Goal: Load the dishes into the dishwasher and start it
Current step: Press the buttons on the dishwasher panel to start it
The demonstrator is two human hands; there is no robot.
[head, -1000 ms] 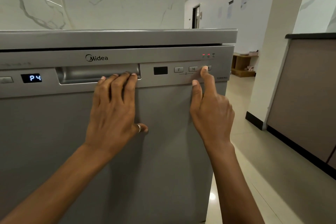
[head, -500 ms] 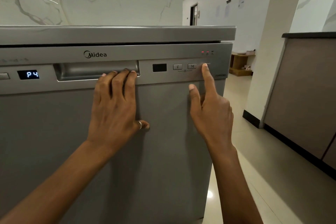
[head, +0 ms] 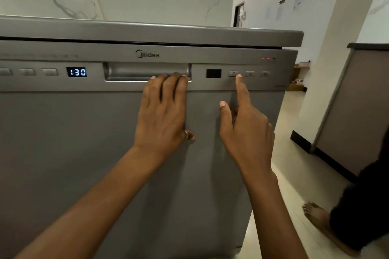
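A grey Midea dishwasher (head: 73, 153) fills the view with its door closed. Its small display (head: 76, 72) reads 130. My left hand (head: 163, 111) lies flat on the door, fingertips at the lower edge of the recessed handle (head: 130, 70), holding nothing. My right hand (head: 245, 126) points its index finger up, the tip just below the leftmost of three small buttons (head: 233, 73) on the right of the control panel. Two red lights (head: 265, 58) glow above those buttons. No dishes are in view.
A marble wall rises behind the dishwasher. To the right lie a tiled floor (head: 294, 170), a white pillar (head: 328, 69) and a brown cabinet (head: 362, 101). My bare foot (head: 315, 215) and dark clothing show at the lower right. A low wooden shelf (head: 297, 82) stands far back.
The display changed from P4 to 130. My right index finger moved left from the rightmost button to the leftmost one. The view shifted left and down; my left hand stayed put.
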